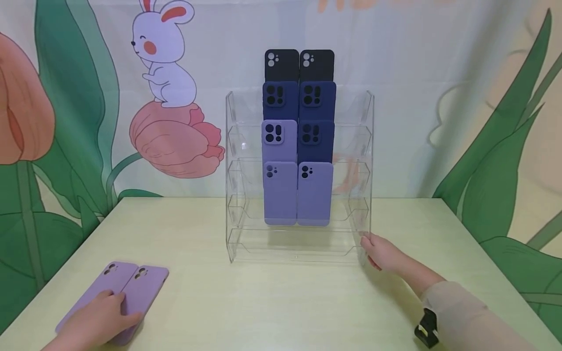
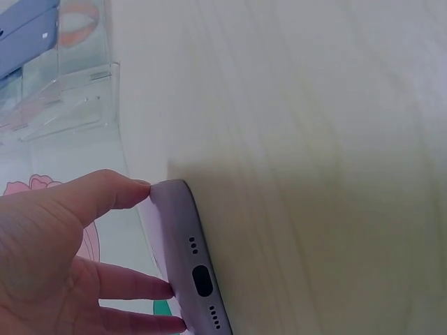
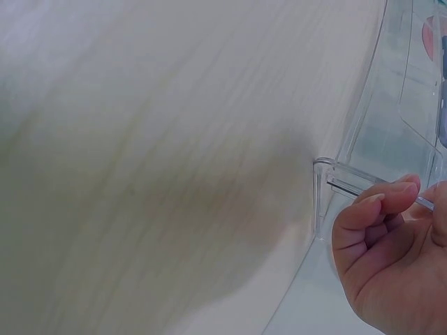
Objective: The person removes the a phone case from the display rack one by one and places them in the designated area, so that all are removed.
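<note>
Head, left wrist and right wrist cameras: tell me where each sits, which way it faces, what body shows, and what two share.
Head: on the head, facing forward and down over the table to the clear rack; left hand, right hand and a sleeve show.
Left wrist: facing along the left hand, which shows, to the end of a purple phone case.
Right wrist: facing along the right hand, which shows, to the rack's edge.
Shared: head and right wrist both show the right hand holding the rack's side.

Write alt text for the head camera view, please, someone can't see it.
A person's right hand grips the side of a clear rack holding eight black, dark blue and purple phone cases. The left hand rests on two purple cases side by side on the table, before a cartoon rabbit backdrop.
</note>
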Available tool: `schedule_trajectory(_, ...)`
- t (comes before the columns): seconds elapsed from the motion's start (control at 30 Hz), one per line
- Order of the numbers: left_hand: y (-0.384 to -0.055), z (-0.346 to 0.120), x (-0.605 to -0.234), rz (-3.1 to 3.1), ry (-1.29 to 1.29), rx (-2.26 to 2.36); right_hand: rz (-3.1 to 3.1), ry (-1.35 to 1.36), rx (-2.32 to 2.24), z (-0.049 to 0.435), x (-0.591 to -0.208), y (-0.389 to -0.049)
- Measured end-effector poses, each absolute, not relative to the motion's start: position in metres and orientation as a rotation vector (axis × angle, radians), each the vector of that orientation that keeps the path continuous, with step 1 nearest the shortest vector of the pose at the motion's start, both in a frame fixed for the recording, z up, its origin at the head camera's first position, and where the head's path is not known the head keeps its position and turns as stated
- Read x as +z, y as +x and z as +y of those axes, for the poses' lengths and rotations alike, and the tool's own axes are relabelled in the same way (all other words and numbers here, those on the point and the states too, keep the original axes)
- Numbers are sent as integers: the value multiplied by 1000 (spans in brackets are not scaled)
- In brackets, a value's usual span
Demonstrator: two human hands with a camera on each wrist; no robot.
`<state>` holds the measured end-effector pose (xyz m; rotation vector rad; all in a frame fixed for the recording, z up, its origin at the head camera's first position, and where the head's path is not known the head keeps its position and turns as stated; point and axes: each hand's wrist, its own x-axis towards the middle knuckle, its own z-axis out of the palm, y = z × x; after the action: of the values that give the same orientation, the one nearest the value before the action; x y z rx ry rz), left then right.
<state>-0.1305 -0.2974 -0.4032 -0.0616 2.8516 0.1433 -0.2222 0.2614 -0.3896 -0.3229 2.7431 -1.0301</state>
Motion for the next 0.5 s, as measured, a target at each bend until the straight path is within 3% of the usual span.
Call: schedule_trajectory(0.5, -128, -292, -399, 2871, -74, 169, 2750, -319, -1029, 264, -388, -221)
